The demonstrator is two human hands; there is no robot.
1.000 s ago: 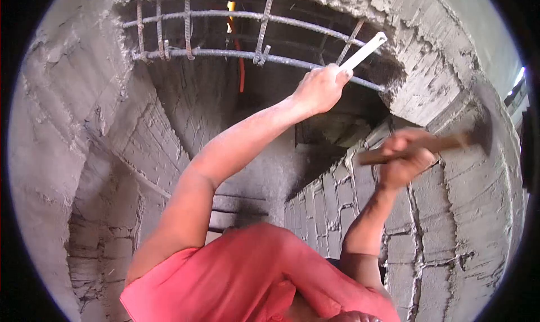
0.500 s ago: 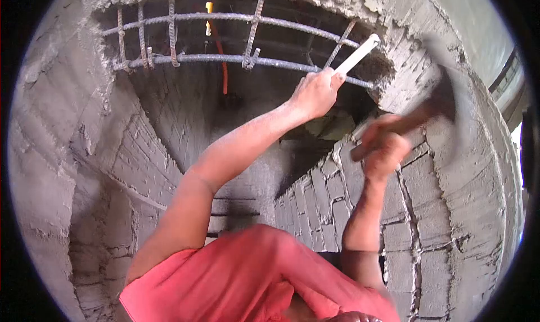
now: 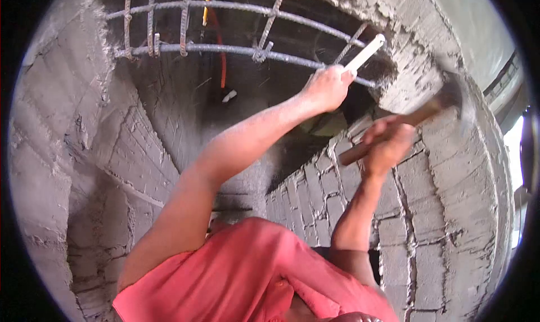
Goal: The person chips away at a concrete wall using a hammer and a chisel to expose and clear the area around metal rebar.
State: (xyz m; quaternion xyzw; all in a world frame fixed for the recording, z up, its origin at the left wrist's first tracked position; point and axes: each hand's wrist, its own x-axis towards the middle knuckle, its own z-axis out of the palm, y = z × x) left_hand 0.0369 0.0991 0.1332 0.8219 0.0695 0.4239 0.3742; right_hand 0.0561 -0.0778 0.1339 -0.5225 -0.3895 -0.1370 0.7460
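My left hand (image 3: 331, 88) is closed around a pale, straight chisel (image 3: 365, 52), its upper end near the broken edge of the opening. The chisel's lower end is hidden by my fingers. Lower right, my right hand (image 3: 389, 147) grips the wooden handle of a hammer (image 3: 424, 113). The hammer's dark head is blurred by motion and stands apart from the chisel, to its right. Beside my left hand runs the lower curved rebar (image 3: 236, 50), crossed by several short bars.
Rough grey mortar (image 3: 416, 57) rims the opening. An orange tube (image 3: 223, 69) and a yellow piece (image 3: 206, 10) hang behind the bars. Blockwork (image 3: 394, 232) curves along the lower right. A small white fragment (image 3: 229, 96) shows inside the dark opening.
The bars sit higher in view. My right hand and the hammer have shifted slightly, the head still blurred. A white fragment now shows below the orange tube. Both grips are unchanged.
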